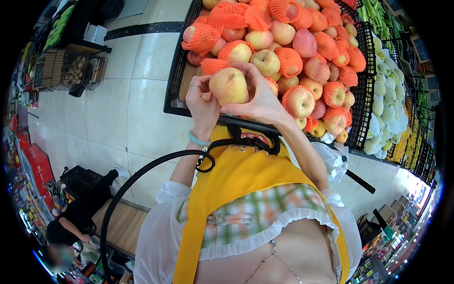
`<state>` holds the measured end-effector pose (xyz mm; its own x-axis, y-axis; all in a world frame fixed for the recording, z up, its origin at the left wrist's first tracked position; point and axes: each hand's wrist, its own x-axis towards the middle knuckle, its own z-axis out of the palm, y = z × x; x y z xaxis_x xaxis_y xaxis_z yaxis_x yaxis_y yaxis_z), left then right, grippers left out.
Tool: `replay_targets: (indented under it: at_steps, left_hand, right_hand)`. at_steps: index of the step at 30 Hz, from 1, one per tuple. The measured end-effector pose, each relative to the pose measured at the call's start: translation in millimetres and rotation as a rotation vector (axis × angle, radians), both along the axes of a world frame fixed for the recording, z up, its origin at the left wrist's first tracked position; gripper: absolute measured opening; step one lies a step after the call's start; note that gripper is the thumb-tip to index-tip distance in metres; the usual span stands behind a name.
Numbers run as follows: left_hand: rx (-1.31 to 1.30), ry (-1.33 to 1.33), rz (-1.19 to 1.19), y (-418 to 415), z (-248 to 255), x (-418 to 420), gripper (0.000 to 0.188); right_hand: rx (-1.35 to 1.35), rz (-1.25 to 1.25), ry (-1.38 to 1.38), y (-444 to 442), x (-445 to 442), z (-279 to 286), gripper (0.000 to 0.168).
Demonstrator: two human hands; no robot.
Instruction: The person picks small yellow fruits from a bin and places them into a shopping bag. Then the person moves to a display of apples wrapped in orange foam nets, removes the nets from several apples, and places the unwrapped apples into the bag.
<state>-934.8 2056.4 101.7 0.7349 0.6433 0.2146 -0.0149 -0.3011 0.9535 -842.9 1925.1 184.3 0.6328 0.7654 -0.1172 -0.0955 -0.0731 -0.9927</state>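
Note:
Between my two hands is a yellow-red apple [229, 87], bare of any foam net, raised over the near left corner of a black plastic crate [171, 85]. My left hand [203, 106], with a ring and a pale green bangle, touches the apple's left side. My right hand [260, 96] wraps around its right side, thumb below and fingers behind. Beyond my hands the crate is heaped with apples [265, 63], some bare and some in orange foam nets [198, 37]. Part of the crate's brown bottom [188, 76] shows at its left.
Right of the apples, another crate holds pears in white foam nets [386, 103]. Clear plastic bags [330, 159] hang at the crate's near right edge. A black cable [120, 191] curves past my left side. Another person [76, 216] bends over goods at lower left.

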Motion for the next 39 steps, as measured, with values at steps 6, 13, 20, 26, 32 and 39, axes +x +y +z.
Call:
replay_targets:
  at_steps: [6, 13, 20, 26, 32, 39]
  left_hand:
    - [-0.385, -0.027, 0.022, -5.9, -5.0, -8.2, 0.023]
    - [-0.418, -0.054, -0.080, 5.8, 10.3, -15.9, 0.014]
    - [-0.519, -0.046, -0.154, 4.7, 20.2, -17.4, 0.012]
    - [-1.072, -0.213, -0.200, 12.0, 13.5, -17.2, 0.018]
    - [-1.176, -0.311, -0.273, 16.9, 23.2, -12.7, 0.035]
    - [-0.947, -0.135, -0.271, 20.5, 0.4, -28.8, 0.023]
  right_hand:
    - [0.021, 0.020, 0.119, 3.7, 2.8, -10.8, 0.078]
    - [0.155, -0.018, 0.487, -3.8, 6.8, -30.8, 0.066]
    - [0.037, -0.257, 0.194, 3.6, 1.5, -29.3, 0.069]
    - [-0.046, -0.274, -0.459, 11.8, -7.6, -27.6, 0.073]
    - [-0.152, -0.233, -0.686, 14.5, -13.5, -24.1, 0.074]
    - [-0.144, -0.260, -0.645, 11.7, -10.3, -41.0, 0.074]
